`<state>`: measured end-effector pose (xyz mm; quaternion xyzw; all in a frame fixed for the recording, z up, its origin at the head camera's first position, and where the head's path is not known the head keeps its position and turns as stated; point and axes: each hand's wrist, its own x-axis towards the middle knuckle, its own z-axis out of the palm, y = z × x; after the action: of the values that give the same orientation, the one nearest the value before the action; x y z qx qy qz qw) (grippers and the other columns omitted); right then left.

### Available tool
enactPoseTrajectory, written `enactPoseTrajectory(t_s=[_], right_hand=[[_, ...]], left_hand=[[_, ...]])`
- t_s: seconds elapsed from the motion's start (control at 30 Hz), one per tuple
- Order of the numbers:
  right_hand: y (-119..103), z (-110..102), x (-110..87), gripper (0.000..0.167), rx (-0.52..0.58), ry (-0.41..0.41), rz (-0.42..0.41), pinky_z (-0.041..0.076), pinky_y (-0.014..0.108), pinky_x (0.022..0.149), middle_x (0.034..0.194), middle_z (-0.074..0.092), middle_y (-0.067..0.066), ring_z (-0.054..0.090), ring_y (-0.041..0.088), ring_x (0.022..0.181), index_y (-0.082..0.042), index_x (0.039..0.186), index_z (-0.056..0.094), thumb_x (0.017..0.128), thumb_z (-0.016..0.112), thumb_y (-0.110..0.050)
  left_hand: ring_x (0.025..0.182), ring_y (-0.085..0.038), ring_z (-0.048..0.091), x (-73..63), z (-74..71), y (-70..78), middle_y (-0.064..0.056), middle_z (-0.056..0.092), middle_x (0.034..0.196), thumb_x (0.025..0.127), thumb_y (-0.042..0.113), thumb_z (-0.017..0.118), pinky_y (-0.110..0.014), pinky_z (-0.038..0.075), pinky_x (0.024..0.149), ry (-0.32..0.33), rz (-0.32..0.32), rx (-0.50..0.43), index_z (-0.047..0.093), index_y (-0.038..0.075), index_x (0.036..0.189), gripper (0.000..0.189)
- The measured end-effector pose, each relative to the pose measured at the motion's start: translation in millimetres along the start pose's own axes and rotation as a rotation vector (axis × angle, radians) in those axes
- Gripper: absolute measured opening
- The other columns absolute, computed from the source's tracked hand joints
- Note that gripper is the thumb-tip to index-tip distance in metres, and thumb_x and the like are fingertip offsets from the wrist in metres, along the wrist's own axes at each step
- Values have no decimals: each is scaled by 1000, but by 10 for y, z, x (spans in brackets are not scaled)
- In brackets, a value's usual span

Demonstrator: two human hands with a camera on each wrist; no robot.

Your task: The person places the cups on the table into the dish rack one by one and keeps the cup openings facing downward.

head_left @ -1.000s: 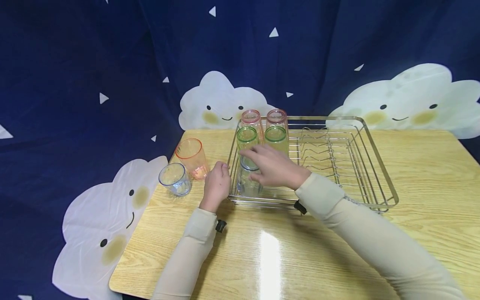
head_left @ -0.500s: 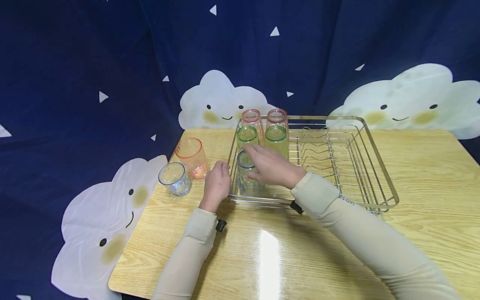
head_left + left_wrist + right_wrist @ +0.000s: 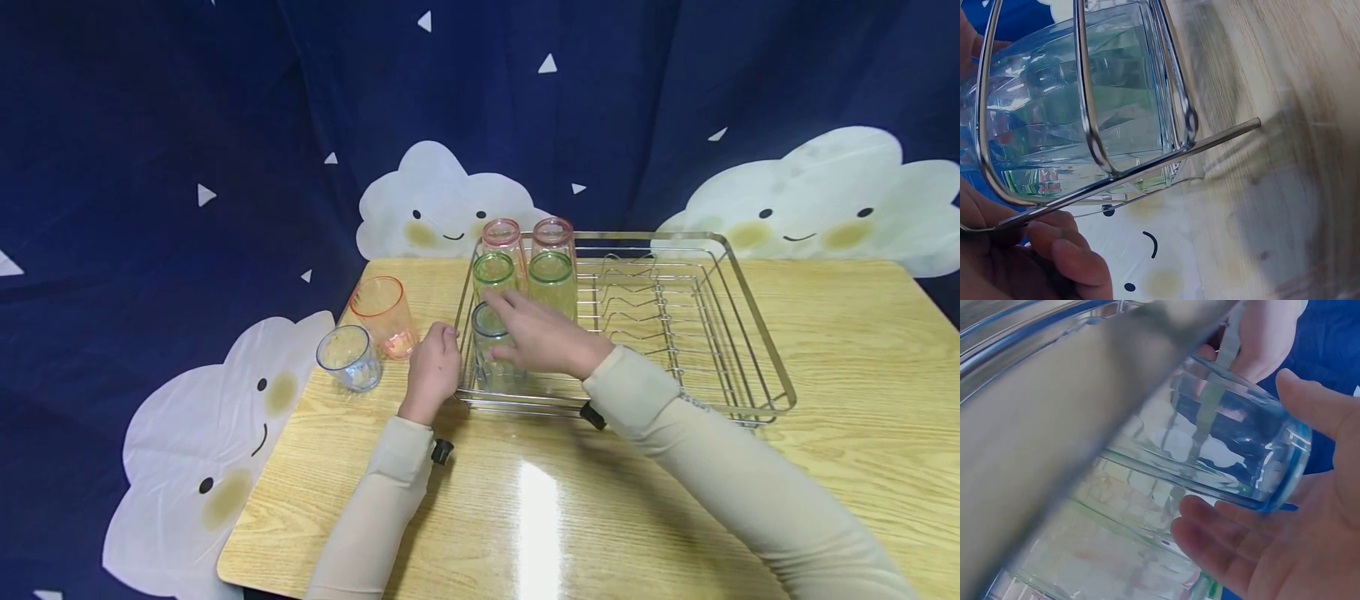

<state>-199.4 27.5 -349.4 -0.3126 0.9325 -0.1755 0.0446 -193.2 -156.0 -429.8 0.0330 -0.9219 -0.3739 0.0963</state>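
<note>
In the head view my left hand (image 3: 433, 371) grips the left side of the wire dish rack (image 3: 762, 327); its fingers curl round a lower wire in the left wrist view. A clear drinking glass with a blue-edged base (image 3: 493, 371) stands upside down in the rack's front left corner. Over it is my right hand (image 3: 551, 335). In the right wrist view the thumb and loosely spread fingers (image 3: 1204, 525) lie on either side of the blue glass (image 3: 1229, 444), without closing round it. Behind it stand two upturned green glasses (image 3: 551, 287) and two pink ones (image 3: 553, 233).
Left of the rack, an orange-rimmed glass (image 3: 386, 317) and a short blue-rimmed glass (image 3: 352, 362) stand mouth up on the wooden table (image 3: 465, 517), near its left edge. Wire plate dividers (image 3: 633, 300) fill the rack's middle. A dark blue curtain (image 3: 637, 100) hangs behind.
The blue glass has shifted slightly left within the rack. My right hand has moved a little left and its fingers have drawn off the glass's base. The left hand keeps its place.
</note>
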Motion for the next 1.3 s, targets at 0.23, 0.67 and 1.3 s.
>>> enactPoseTrajectory(t_s=[0.23, 0.67, 1.3], right_hand=[[-23, -115, -112, 93, 42, -17, 16, 30, 53, 119, 162, 26, 21, 32, 39, 148, -10, 160, 14, 92, 67, -45], [-114, -472, -518, 84, 43, 155, -61, 30, 53, 120, 162, 30, 15, 32, 35, 149, -15, 158, 23, 93, 68, -41], [-63, -548, -1162, 72, 84, 318, -59, 32, 56, 117, 160, 35, 6, 34, 29, 148, -20, 156, 31, 94, 66, -36]], left_hand=[[91, -37, 66, 2, 2, -5, -19, 69, 96, 106, 25, 34, -51, 52, 84, -8, -14, -3, 62, 2, 112, 36], [90, -36, 65, 2, 11, -27, -19, 68, 96, 106, 25, 33, -50, 52, 84, -16, -14, -6, 61, 2, 113, 37], [91, -37, 65, -2, 3, -1, -19, 69, 98, 106, 23, 35, -51, 51, 83, 5, -5, -6, 63, 1, 111, 36]])
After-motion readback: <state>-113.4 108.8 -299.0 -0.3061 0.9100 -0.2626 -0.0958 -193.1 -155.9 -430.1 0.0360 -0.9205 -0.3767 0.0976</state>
